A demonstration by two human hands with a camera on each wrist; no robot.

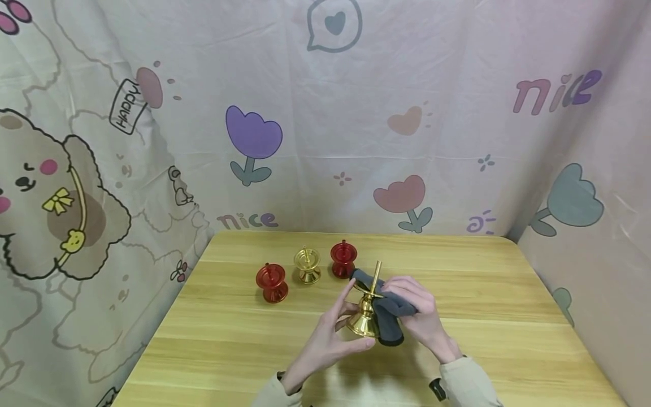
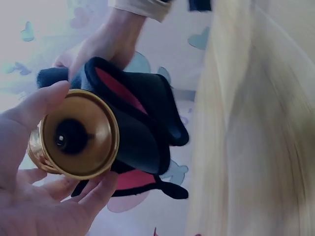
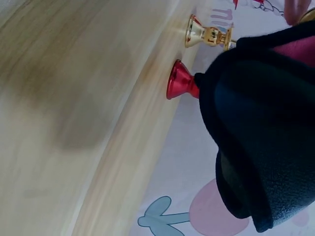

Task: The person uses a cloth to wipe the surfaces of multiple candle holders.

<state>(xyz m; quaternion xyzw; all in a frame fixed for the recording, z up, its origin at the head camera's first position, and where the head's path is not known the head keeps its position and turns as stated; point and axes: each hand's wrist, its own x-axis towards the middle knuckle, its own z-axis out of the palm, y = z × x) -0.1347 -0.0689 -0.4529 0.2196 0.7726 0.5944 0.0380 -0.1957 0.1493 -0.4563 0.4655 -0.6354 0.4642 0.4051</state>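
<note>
My left hand [image 1: 333, 330] holds a gold candle holder [image 1: 367, 311] by its base, tilted above the wooden table [image 1: 229, 339]. The left wrist view looks at the holder's round underside [image 2: 74, 135] cupped in my left hand [image 2: 44, 196]. My right hand [image 1: 414, 314] grips a dark grey cloth [image 1: 389, 314] and presses it against the holder's side. That cloth [image 2: 140, 125] wraps the right of the holder; in the right wrist view the cloth [image 3: 266, 128] fills the right side.
Behind my hands stand a red candle holder [image 1: 272, 282], a smaller gold one [image 1: 307, 265] and another red one [image 1: 343, 259]. The right wrist view shows a red holder [image 3: 182, 81] and a gold holder [image 3: 204, 35]. A patterned curtain [image 1: 325, 113] encloses the table.
</note>
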